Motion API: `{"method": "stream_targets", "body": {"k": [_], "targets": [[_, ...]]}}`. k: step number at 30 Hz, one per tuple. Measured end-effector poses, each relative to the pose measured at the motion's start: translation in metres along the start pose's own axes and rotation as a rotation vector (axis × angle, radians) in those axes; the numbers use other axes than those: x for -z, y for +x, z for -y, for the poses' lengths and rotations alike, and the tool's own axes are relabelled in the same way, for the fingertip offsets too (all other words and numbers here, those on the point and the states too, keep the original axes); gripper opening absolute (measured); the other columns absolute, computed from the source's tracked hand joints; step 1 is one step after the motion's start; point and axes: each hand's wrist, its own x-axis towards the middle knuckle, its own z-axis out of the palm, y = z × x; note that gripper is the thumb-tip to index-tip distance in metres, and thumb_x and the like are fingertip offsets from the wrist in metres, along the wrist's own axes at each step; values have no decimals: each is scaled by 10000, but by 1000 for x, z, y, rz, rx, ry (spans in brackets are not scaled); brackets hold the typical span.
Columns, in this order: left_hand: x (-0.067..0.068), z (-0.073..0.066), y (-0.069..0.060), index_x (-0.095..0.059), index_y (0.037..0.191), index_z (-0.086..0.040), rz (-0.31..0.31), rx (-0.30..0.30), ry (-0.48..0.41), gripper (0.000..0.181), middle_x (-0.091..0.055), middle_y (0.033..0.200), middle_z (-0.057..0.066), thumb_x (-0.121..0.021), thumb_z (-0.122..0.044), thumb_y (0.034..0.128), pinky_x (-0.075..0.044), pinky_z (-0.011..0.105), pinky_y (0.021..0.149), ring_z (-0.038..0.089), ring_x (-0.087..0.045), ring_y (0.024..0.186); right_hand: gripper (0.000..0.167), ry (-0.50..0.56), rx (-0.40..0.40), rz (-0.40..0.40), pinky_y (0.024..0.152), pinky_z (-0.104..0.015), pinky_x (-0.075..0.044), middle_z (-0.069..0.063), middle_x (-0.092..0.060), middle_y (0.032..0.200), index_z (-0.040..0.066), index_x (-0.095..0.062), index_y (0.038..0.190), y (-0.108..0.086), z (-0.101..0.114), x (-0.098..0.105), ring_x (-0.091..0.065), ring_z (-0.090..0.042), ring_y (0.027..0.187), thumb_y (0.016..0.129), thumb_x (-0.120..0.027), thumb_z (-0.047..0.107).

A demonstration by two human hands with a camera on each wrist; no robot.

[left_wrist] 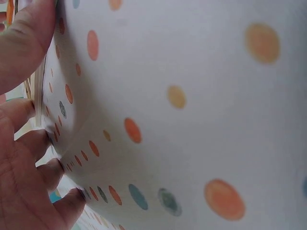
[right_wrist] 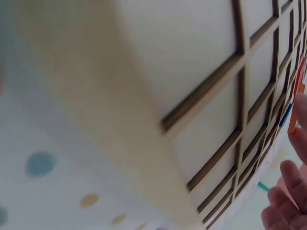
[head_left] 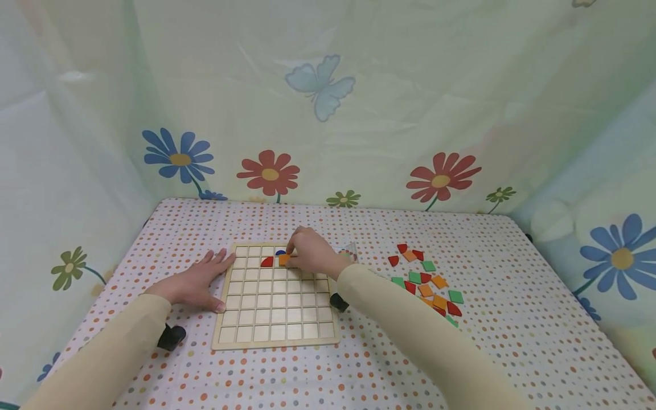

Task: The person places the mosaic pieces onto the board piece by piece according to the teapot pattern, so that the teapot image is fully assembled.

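Observation:
A wooden grid board (head_left: 278, 316) lies flat on the table. My left hand (head_left: 197, 283) is spread on the cloth at its left side, with thumb and fingertips at the board's edge. In the left wrist view, the left hand's fingers (left_wrist: 36, 143) reach the board's rim. My right hand (head_left: 314, 250) is over the board's top rows and pinches an orange tile (head_left: 284, 260); this orange tile (right_wrist: 293, 120) also shows in the right wrist view. Beside it on the grid are a red quarter-round tile (head_left: 267, 262) and a blue rounded tile (head_left: 280, 252), partly covered.
Loose red, green and orange tiles (head_left: 439, 281) lie scattered on the dotted tablecloth (head_left: 389, 364) right of the board. A clear object (head_left: 349, 249), partly hidden by the right wrist, sits by the board's upper right corner. Flowered curtains (head_left: 359, 131) enclose the table.

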Motion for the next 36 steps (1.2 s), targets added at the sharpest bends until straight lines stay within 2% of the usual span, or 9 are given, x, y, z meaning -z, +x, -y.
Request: {"method": "stream_targets", "body": {"k": [3, 8, 13, 20, 30, 36], "targets": [[0, 0, -1, -220, 1616, -5, 0, -6, -7, 1158, -96, 1677, 312, -906, -320, 738, -181, 747, 1186, 571, -32, 1531, 204, -50, -9, -8, 1019, -379, -525, -69, -699, 1144, 63, -799, 999, 2, 4, -2, -585, -264, 1187, 911, -794, 247], [1, 0, -2, -226, 1616, -8, -3, -16, -17, 1152, -100, 1675, 314, -907, -315, 738, -175, 759, 1178, 576, -33, 1529, 199, -69, -30, -9, 943, -373, -539, -67, -674, 1139, 79, -794, 975, 4, 8, -5, -583, -264, 1134, 904, -802, 265], [1, 0, -2, -228, 1615, -8, -2, -18, -19, 1150, -99, 1675, 314, -907, -312, 739, -167, 757, 1181, 574, -33, 1529, 209, -71, -33, -11, 950, -371, -545, -77, -667, 1183, 83, -793, 989, 5, 8, -7, -587, -263, 1144, 899, -807, 271], [2, -1, -3, -225, 1615, -5, -4, -17, -24, 1148, -95, 1673, 317, -905, -308, 741, -158, 761, 1181, 577, -29, 1528, 196, -81, 1, -31, 919, -364, -554, -72, -688, 1118, 85, -806, 967, 6, 9, -9, -606, -257, 1077, 879, -827, 259], [1, -1, -3, -235, 1610, 3, -12, -24, -20, 1140, -111, 1669, 322, -906, -305, 741, -172, 754, 1183, 580, -43, 1526, 184, -75, -15, -16, 925, -378, -548, -78, -682, 1120, 91, -803, 977, 7, 10, -9, -601, -266, 1074, 889, -817, 252], [0, 0, -2, -235, 1608, 10, -13, -23, -5, 1138, -115, 1668, 324, -906, -306, 745, -178, 746, 1187, 580, -51, 1526, 144, -76, -15, -30, 922, -356, -557, -74, -692, 1111, 95, -815, 993, 7, 11, -8, -615, -252, 1068, 938, -762, 217]]}}
